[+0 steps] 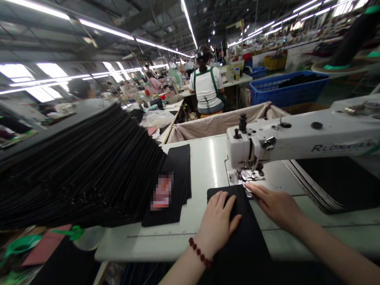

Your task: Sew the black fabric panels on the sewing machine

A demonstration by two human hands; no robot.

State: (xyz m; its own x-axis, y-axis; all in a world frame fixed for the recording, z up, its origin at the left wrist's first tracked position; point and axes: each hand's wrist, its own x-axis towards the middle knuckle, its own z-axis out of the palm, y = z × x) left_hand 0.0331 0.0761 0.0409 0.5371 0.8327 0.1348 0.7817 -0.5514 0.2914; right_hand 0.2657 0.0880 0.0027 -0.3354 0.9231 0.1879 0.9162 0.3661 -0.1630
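Observation:
My left hand (pixel 219 219) lies with its fingers spread on a black flat panel (pixel 240 233), which hangs over the table's near edge. A dark red bead bracelet (pixel 200 253) circles that wrist. My right hand (pixel 274 204) is at the panel's far right corner, close below the needle area of a white sewing machine (pixel 246 150). Its fingers are pressed together at a small shiny metal part (pixel 248 191); whether they grip it or the panel's edge, I cannot make out. The panel's far edge lies just short of the presser foot (pixel 247 174).
A tall leaning stack of black panels (pixel 97 166) fills the left. Several more panels (pixel 178 158) lie beside it, one bearing a blurred reddish item (pixel 162 192). Another stack (pixel 338 182) sits under the machine arm. Beyond the table are a cloth-lined bin (pixel 219 124), a blue basket (pixel 287 93) and a seated person (pixel 206 87).

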